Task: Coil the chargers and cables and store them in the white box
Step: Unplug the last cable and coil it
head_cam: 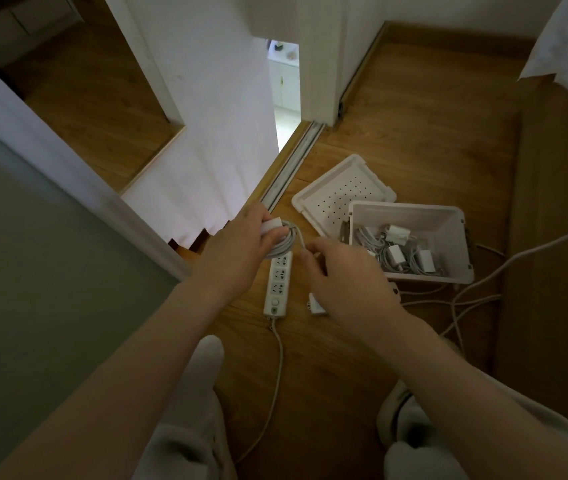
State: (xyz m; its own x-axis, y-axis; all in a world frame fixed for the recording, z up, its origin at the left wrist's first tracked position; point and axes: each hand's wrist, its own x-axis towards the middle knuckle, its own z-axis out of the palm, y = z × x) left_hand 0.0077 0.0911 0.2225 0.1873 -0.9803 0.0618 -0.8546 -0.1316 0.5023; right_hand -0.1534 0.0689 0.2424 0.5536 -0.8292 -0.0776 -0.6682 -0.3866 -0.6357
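Note:
My left hand point(241, 245) grips a white charger block with its grey cable wound in a coil point(284, 242) around it, held above the floor. My right hand point(341, 275) pinches the loose end of that cable point(305, 251) just right of the coil. The white box point(449, 223) stands open on the wooden floor to the right, with several coiled chargers and cables point(397, 254) inside. Its perforated white lid point(334, 195) lies beside it, to the upper left.
A white power strip point(277, 289) lies on the floor under my hands, its cord running toward me. A small white adapter point(315, 304) sits beneath my right hand. Loose white cables point(466, 299) trail on the floor at right. My knees are at the bottom; a doorway and a sliding-door track lie ahead.

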